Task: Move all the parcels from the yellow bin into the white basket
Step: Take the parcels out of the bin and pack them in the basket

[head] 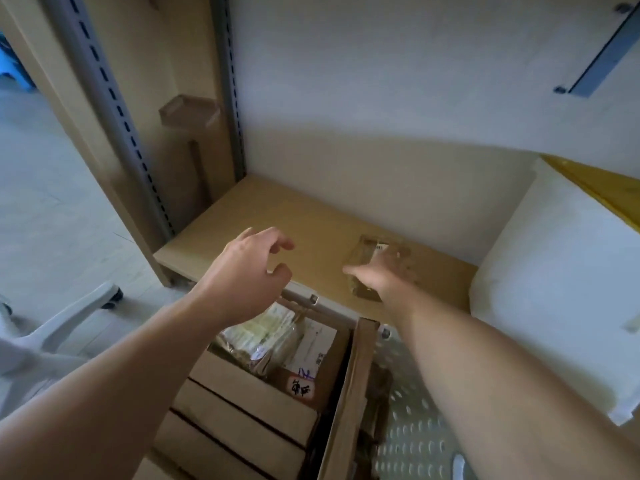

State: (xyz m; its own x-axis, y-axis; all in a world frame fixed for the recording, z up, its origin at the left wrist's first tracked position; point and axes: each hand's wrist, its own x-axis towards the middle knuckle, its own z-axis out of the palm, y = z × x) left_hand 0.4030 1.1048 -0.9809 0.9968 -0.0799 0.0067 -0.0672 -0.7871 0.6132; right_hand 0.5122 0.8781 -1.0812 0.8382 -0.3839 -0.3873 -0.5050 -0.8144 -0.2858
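Observation:
My right hand (379,277) reaches forward over the wooden shelf (311,216) and grips a small brown parcel (372,245) wrapped in clear tape with a white label. The parcel is blurred, just above the shelf surface. My left hand (247,268) hovers left of it with its fingers loosely curled and apart, holding nothing. A corner of the yellow bin (604,188) shows at the right edge, behind a large white parcel (554,289). The perforated white basket (410,434) lies below my right forearm.
A wooden slatted crate (242,407) below my arms holds several taped and labelled parcels (273,337). A grey slotted shelf upright (114,109) stands at the left. A white chair base on castors (79,313) is on the floor at left. A pale wall backs the shelf.

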